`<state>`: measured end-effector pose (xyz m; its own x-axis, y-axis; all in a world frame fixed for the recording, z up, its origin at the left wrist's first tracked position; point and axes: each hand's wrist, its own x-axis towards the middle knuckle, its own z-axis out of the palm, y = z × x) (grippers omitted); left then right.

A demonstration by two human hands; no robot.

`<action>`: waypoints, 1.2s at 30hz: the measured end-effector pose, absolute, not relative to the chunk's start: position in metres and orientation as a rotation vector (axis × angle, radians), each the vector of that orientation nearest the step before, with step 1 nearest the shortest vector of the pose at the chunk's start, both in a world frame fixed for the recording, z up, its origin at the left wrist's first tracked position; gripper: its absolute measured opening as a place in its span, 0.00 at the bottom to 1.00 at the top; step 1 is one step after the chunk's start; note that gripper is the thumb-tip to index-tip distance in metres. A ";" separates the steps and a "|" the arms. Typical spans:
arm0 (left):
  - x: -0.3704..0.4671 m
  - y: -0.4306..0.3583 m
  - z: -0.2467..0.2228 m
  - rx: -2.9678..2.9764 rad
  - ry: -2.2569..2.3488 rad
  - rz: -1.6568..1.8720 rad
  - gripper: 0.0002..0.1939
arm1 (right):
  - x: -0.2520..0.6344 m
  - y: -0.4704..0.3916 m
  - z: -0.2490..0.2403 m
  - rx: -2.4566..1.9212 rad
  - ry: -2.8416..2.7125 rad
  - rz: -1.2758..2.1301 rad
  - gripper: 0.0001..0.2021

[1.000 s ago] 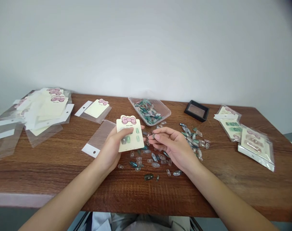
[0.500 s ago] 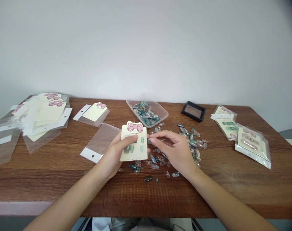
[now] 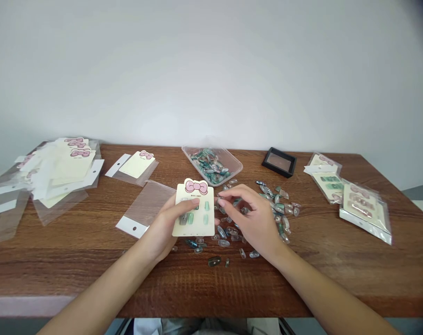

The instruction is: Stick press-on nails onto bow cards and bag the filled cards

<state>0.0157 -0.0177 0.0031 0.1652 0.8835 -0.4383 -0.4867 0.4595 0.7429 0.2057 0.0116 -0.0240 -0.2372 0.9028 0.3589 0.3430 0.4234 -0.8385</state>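
My left hand (image 3: 167,225) is closed on a cream display card (image 3: 201,228) with a pink bow at its top, thumb across the front. Several green press-on nails (image 3: 206,212) are attached to the card; the thumb hides part of them. Just right of the card, my right hand (image 3: 255,216) pinches a small press-on nail (image 3: 217,200) between thumb and forefinger, partly covered by the fingertips. Beneath and around that hand lie many loose press-on nails (image 3: 224,243), clear, green and dark, scattered over the wooden table.
Behind the card stands a clear plastic tub (image 3: 235,164) of press-on nails. A black frame box (image 3: 279,162) is at back right, near packed nail cards (image 3: 365,209). Clear bags (image 3: 146,204) and a blank card (image 3: 137,164) lie left, beside a card pile (image 3: 70,167).
The card has tilted and shifted slightly downward in my left hand. My right fingers stay pinched beside the card's right edge, having turned only a little.
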 end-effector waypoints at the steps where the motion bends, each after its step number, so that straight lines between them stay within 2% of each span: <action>1: 0.015 -0.018 0.003 0.488 0.974 1.035 0.23 | 0.206 0.011 -0.024 -1.072 -1.800 0.767 0.04; 10: 0.011 -0.014 0.000 0.487 0.943 1.044 0.22 | 0.206 0.013 -0.029 -0.907 -2.021 0.343 0.09; 23: 0.020 -0.019 -0.001 0.428 1.078 1.087 0.25 | 0.207 0.006 -0.016 -0.838 -1.933 0.612 0.08; 31: 0.016 -0.026 -0.020 0.587 1.114 1.077 0.22 | 0.203 0.000 -0.017 -0.766 -1.986 0.559 0.08; 36: 0.020 -0.028 -0.011 0.595 1.109 1.063 0.26 | 0.204 0.001 -0.019 -0.788 -1.990 0.561 0.09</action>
